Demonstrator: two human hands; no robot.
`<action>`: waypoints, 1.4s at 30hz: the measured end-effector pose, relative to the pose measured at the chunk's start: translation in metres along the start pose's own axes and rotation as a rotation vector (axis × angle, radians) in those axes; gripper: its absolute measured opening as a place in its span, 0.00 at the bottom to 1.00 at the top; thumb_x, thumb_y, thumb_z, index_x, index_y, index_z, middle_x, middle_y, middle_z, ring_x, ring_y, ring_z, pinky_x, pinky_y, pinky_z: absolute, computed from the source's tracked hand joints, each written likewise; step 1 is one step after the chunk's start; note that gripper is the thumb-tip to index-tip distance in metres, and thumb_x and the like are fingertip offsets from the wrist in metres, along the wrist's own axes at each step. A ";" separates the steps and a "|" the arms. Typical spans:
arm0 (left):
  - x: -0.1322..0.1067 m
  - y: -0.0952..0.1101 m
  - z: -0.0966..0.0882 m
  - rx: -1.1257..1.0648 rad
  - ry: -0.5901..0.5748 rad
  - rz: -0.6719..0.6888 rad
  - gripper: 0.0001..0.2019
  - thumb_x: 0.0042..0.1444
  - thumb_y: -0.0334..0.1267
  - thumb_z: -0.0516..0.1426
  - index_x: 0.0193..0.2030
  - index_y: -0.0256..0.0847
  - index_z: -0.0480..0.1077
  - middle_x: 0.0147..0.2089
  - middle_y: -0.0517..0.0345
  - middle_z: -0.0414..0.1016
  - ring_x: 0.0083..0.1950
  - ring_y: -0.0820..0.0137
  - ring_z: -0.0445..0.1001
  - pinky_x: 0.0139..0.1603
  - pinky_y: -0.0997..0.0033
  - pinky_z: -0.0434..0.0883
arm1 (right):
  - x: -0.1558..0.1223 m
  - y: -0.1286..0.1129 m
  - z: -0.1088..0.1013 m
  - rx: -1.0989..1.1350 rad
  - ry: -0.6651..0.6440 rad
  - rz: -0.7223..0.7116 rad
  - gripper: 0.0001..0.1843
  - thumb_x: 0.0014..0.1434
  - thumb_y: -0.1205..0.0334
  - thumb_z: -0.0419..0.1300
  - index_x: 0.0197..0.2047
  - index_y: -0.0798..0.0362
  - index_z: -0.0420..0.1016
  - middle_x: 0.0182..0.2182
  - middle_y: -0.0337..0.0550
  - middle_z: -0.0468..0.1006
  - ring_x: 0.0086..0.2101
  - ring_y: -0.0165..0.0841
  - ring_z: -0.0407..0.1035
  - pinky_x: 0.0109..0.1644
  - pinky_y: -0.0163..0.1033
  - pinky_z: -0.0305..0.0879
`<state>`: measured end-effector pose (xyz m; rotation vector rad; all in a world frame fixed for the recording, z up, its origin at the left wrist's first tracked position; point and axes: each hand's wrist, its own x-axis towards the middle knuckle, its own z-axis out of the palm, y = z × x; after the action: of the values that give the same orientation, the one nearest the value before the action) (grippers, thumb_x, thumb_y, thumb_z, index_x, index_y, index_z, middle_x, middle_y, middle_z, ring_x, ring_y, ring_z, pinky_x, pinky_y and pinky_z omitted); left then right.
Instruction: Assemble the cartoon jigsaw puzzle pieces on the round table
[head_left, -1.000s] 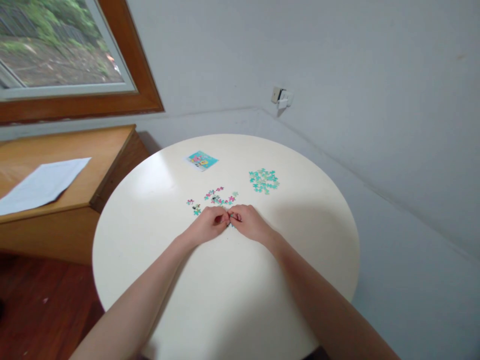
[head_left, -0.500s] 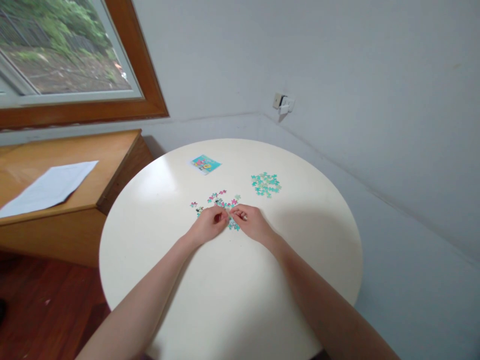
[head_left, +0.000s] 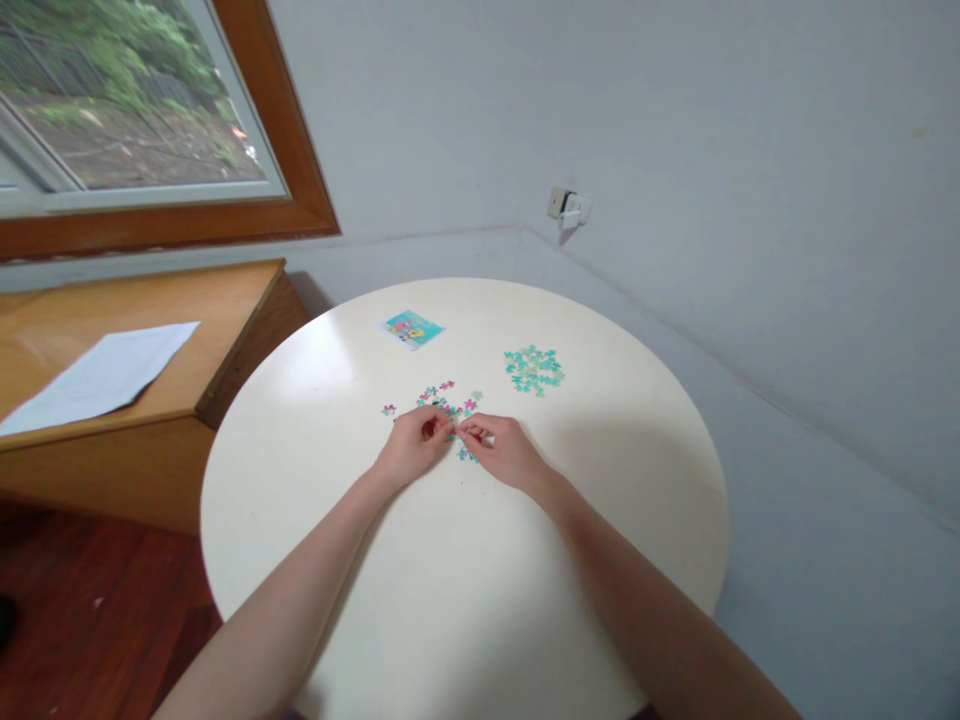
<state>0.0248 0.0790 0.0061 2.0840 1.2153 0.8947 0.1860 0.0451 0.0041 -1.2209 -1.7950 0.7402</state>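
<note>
My left hand (head_left: 414, 449) and my right hand (head_left: 504, 449) rest close together on the round cream table (head_left: 315, 440), fingers curled in pinches that almost meet. Each pinch is over a small cluster of pink and teal puzzle pieces (head_left: 447, 404) just beyond the fingertips. A few teal pieces (head_left: 468, 455) lie between the two hands. What each pinch holds is too small to name. A separate heap of teal puzzle pieces (head_left: 533, 368) lies further back on the right. A small colourful picture card (head_left: 411, 328) lies at the table's far side.
A wooden desk (head_left: 217, 300) with a white sheet of paper (head_left: 97, 375) stands left of the table, under a wood-framed window (head_left: 300, 190). Grey walls meet in a corner behind the table, with a wall socket (head_left: 568, 207). Dark wooden floor (head_left: 90, 620) shows at lower left.
The view has shifted slightly. My hands stay together over the puzzle pieces, with the fingertips moving a little and parting slightly.
</note>
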 end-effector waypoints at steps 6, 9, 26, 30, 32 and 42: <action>0.002 -0.001 -0.006 -0.085 0.166 -0.077 0.07 0.50 0.38 0.51 0.27 0.37 0.66 0.22 0.63 0.66 0.26 0.76 0.62 0.28 0.77 0.61 | -0.001 0.002 0.001 0.019 -0.003 0.019 0.08 0.54 0.63 0.52 0.30 0.54 0.72 0.19 0.36 0.69 0.21 0.26 0.62 0.26 0.29 0.59; 0.004 -0.005 -0.007 -0.126 0.238 -0.115 0.08 0.51 0.39 0.52 0.28 0.37 0.66 0.23 0.62 0.67 0.25 0.76 0.63 0.27 0.77 0.60 | -0.001 0.004 0.001 0.006 0.014 0.015 0.09 0.55 0.62 0.52 0.30 0.54 0.72 0.19 0.36 0.69 0.21 0.26 0.62 0.27 0.30 0.59; 0.009 -0.014 -0.018 0.015 0.251 -0.218 0.06 0.49 0.33 0.51 0.25 0.38 0.67 0.20 0.64 0.63 0.23 0.76 0.60 0.26 0.76 0.57 | 0.004 0.018 -0.002 -0.055 0.260 0.053 0.12 0.54 0.56 0.52 0.28 0.54 0.71 0.16 0.34 0.65 0.18 0.25 0.57 0.24 0.31 0.54; 0.009 -0.016 -0.016 0.036 0.206 -0.197 0.04 0.48 0.32 0.52 0.25 0.38 0.66 0.21 0.64 0.64 0.24 0.76 0.60 0.27 0.76 0.58 | 0.007 0.019 -0.005 -0.013 0.332 0.106 0.13 0.53 0.54 0.52 0.26 0.54 0.70 0.14 0.32 0.61 0.17 0.25 0.54 0.22 0.31 0.51; 0.008 -0.017 -0.016 0.040 0.192 -0.196 0.04 0.47 0.32 0.52 0.25 0.38 0.66 0.21 0.64 0.65 0.24 0.76 0.61 0.27 0.76 0.58 | 0.008 0.022 -0.006 0.022 0.366 0.139 0.14 0.52 0.53 0.53 0.26 0.54 0.70 0.14 0.32 0.59 0.17 0.25 0.53 0.21 0.31 0.50; 0.007 -0.019 -0.014 0.037 0.183 -0.186 0.03 0.44 0.29 0.53 0.23 0.39 0.63 0.22 0.64 0.64 0.26 0.75 0.62 0.29 0.75 0.59 | 0.010 0.024 -0.007 0.097 0.384 0.194 0.15 0.50 0.51 0.54 0.25 0.54 0.69 0.14 0.31 0.57 0.17 0.25 0.51 0.20 0.32 0.46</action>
<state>0.0074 0.0956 0.0028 1.9119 1.5031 0.9989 0.2009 0.0632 -0.0089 -1.3790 -1.3278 0.6399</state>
